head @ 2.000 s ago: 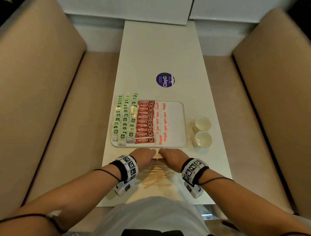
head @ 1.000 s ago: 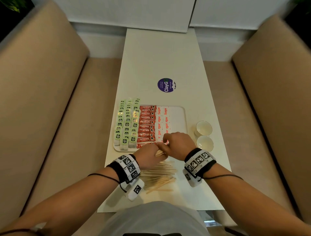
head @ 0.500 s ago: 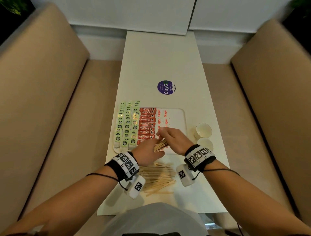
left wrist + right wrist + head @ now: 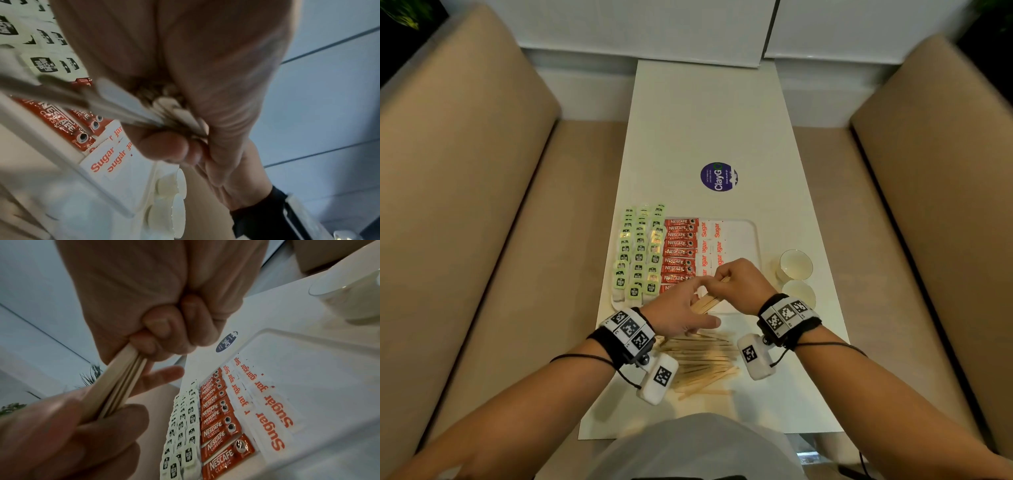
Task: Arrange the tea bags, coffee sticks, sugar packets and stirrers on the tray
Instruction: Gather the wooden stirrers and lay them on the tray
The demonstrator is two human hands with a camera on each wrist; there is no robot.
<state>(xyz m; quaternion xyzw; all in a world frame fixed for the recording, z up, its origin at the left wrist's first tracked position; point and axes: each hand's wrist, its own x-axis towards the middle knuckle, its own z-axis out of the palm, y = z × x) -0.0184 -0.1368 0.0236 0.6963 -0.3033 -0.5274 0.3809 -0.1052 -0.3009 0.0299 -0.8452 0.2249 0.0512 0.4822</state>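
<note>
A bundle of flat pale wooden stirrers (image 4: 707,303) is held in the air between both hands, above the near edge of the white rectangular plastic tray (image 4: 751,240). The right hand (image 4: 739,284) has its fingers curled tight around the far end of the bundle; the left hand (image 4: 681,313) closes thumb and fingers on the near end, one finger sticking out straight in the right wrist view.

On the tray, pale green tea bags (image 4: 638,255) fill the left edge in three columns, red coffee sticks (image 4: 679,253) lie stacked next to them, and white sugar packets with red lettering (image 4: 712,245) run down the middle. The strip along the tray's right edge is bare. A loose heap of wooden stirrers (image 4: 703,365) lies on the white table (image 4: 705,120) toward its near edge, just short of the tray.

The step in hand looks like squaring up a batch of stirrers before placing them. The next move probably calls for laying the bundle flat in the bare right strip, parallel to the sugar packets, without nudging them.

Two small white cups (image 4: 796,263) stand on the table beside the tray's right edge.
</note>
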